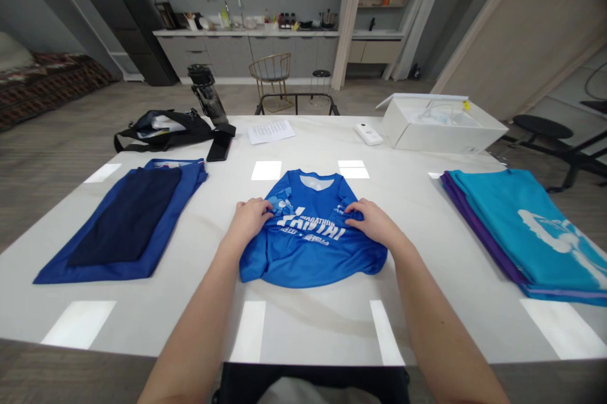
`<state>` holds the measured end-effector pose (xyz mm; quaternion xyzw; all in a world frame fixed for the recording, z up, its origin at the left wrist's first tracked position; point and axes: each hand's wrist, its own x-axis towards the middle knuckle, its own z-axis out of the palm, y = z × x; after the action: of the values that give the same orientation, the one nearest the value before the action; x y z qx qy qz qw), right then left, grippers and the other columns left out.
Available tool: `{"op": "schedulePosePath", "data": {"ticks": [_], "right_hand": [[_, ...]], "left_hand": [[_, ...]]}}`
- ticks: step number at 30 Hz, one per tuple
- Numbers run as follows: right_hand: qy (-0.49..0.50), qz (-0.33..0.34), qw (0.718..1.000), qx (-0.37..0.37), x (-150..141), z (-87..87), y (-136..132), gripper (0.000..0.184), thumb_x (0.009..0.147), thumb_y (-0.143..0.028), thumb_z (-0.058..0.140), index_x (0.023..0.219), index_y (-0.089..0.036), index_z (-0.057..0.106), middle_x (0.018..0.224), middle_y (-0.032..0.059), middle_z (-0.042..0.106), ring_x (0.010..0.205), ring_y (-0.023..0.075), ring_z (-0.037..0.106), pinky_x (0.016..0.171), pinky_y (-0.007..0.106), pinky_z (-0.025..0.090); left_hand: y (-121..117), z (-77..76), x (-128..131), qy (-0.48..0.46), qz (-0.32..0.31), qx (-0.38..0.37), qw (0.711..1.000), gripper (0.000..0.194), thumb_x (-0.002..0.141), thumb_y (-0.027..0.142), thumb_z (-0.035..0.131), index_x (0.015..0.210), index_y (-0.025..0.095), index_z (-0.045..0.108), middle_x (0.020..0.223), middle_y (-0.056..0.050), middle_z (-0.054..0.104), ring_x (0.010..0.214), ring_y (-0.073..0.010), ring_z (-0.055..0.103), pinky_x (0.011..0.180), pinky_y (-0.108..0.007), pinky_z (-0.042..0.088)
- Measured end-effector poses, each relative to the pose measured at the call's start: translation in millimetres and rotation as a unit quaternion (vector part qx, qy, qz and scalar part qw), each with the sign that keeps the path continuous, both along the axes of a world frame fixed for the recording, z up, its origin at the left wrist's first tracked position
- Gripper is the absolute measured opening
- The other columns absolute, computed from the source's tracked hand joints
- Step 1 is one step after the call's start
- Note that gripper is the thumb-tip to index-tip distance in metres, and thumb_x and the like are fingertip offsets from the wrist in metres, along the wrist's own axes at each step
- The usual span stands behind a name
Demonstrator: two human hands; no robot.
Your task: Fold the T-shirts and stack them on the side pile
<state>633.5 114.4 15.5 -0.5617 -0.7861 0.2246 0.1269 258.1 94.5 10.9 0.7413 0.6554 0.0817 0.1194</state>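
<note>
A blue T-shirt (310,258) with white "MARATHON" lettering lies in the middle of the white table, its collar facing away from me. The lower part is rumpled and bunched. On the shirt's left side my left hand (249,220) is closed, thumb and fingers pinching the fabric near the sleeve. My right hand (374,222) pinches the opposite side at about the same height. Further left rests a folded dark navy garment (130,214) on top of a blue garment (177,217). To the right is a stack with a folded turquoise shirt (512,220) over a purple garment (484,243).
Along the table's far side are a black bag (175,135), a dark bottle (208,97), a phone (219,145), a sheet of paper (271,131), a white remote-like device (368,134) and a white box (436,129). The near table edge (308,364) runs in front of me.
</note>
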Motion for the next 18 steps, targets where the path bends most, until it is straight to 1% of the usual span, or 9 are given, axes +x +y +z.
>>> {"op": "schedulePosePath", "data": {"ticks": [1, 3, 6, 7, 9, 11, 12, 15, 18], "right_hand": [[-0.016, -0.025, 1.000, -0.008, 0.2, -1.2, 1.4, 0.015, 0.091, -0.031, 0.068, 0.102, -0.023, 0.074, 0.104, 0.0059, 0.066, 0.100, 0.0222, 0.061, 0.091, 0.032, 0.045], [-0.041, -0.094, 0.994, -0.031, 10.0, -3.3, 5.6, 0.013, 0.094, -0.028, 0.062, 0.095, -0.022, 0.074, 0.097, 0.0049, 0.069, 0.093, 0.0217, 0.063, 0.084, 0.031, 0.044], [-0.046, -0.221, 0.974, -0.015, 38.5, -5.0, 13.0, 0.019, 0.096, -0.031, 0.059, 0.100, -0.022, 0.074, 0.098, 0.0074, 0.071, 0.094, 0.0241, 0.064, 0.083, 0.032, 0.044], [-0.040, -0.267, 0.963, 0.006, 49.0, -5.1, 14.8, 0.021, 0.096, -0.033, 0.057, 0.103, -0.021, 0.074, 0.100, 0.0088, 0.072, 0.096, 0.0251, 0.064, 0.084, 0.032, 0.045], [-0.023, -0.362, 0.931, 0.045, 68.9, -4.8, 16.5, 0.024, 0.096, -0.035, 0.056, 0.106, -0.021, 0.073, 0.107, 0.0108, 0.071, 0.099, 0.0276, 0.064, 0.087, 0.035, 0.046], [-0.014, -0.438, 0.897, 0.057, 85.7, -4.5, 15.8, 0.025, 0.095, -0.035, 0.056, 0.107, -0.021, 0.072, 0.109, 0.0120, 0.071, 0.102, 0.0309, 0.064, 0.088, 0.040, 0.047], [-0.013, -0.464, 0.884, 0.050, 92.5, -4.5, 14.9, 0.025, 0.094, -0.035, 0.056, 0.108, -0.022, 0.072, 0.110, 0.0126, 0.070, 0.103, 0.0326, 0.063, 0.089, 0.042, 0.047], [-0.029, -0.496, 0.868, -0.006, 104.1, -5.7, 12.5, 0.025, 0.092, -0.034, 0.057, 0.107, -0.021, 0.072, 0.110, 0.0158, 0.069, 0.107, 0.0371, 0.062, 0.090, 0.048, 0.048], [-0.037, -0.460, 0.887, -0.004, 101.0, -8.8, 12.7, 0.037, 0.093, -0.045, 0.057, 0.119, -0.021, 0.069, 0.112, 0.0164, 0.067, 0.112, 0.0371, 0.061, 0.095, 0.049, 0.048]], "left_hand": [[1.1, -0.8, -2.7, 0.000, 0.009, -0.015, 1.000, 0.016, 0.095, 0.030, 0.056, 0.102, 0.022, 0.068, 0.103, -0.009, 0.072, 0.102, -0.0278, 0.065, 0.092, -0.041, 0.040], [2.7, -2.0, -12.4, -0.024, 0.036, -0.022, 0.999, 0.016, 0.095, 0.033, 0.054, 0.096, 0.021, 0.064, 0.093, -0.010, 0.071, 0.090, -0.0267, 0.066, 0.082, -0.036, 0.042], [5.0, -0.8, -32.3, -0.182, 0.149, -0.003, 0.972, 0.018, 0.093, 0.036, 0.050, 0.097, 0.020, 0.057, 0.077, -0.007, 0.065, 0.072, -0.0229, 0.063, 0.068, -0.031, 0.043], [6.3, 0.3, -39.6, -0.262, 0.207, 0.016, 0.942, 0.018, 0.091, 0.037, 0.049, 0.097, 0.020, 0.055, 0.071, -0.004, 0.062, 0.065, -0.0209, 0.060, 0.064, -0.030, 0.042], [9.7, 1.8, -54.8, -0.405, 0.321, 0.070, 0.853, 0.017, 0.086, 0.035, 0.049, 0.092, 0.019, 0.053, 0.062, 0.000, 0.052, 0.055, -0.0168, 0.052, 0.056, -0.027, 0.040], [13.1, 0.8, -69.4, -0.470, 0.401, 0.116, 0.778, 0.018, 0.078, 0.033, 0.052, 0.086, 0.017, 0.054, 0.062, 0.001, 0.048, 0.055, -0.0148, 0.048, 0.054, -0.026, 0.039], [14.4, -1.0, -75.7, -0.474, 0.425, 0.124, 0.761, 0.018, 0.076, 0.033, 0.053, 0.084, 0.016, 0.055, 0.063, 0.001, 0.048, 0.058, -0.0146, 0.048, 0.055, -0.026, 0.040], [15.2, -10.2, -86.8, -0.437, 0.443, 0.110, 0.775, 0.024, 0.073, 0.034, 0.057, 0.085, 0.014, 0.059, 0.069, -0.002, 0.054, 0.064, -0.0157, 0.051, 0.059, -0.027, 0.043], [13.2, -20.0, -87.8, -0.400, 0.435, 0.106, 0.800, 0.034, 0.073, 0.036, 0.062, 0.098, 0.014, 0.057, 0.073, -0.001, 0.055, 0.064, -0.0150, 0.051, 0.059, -0.026, 0.044]]}}
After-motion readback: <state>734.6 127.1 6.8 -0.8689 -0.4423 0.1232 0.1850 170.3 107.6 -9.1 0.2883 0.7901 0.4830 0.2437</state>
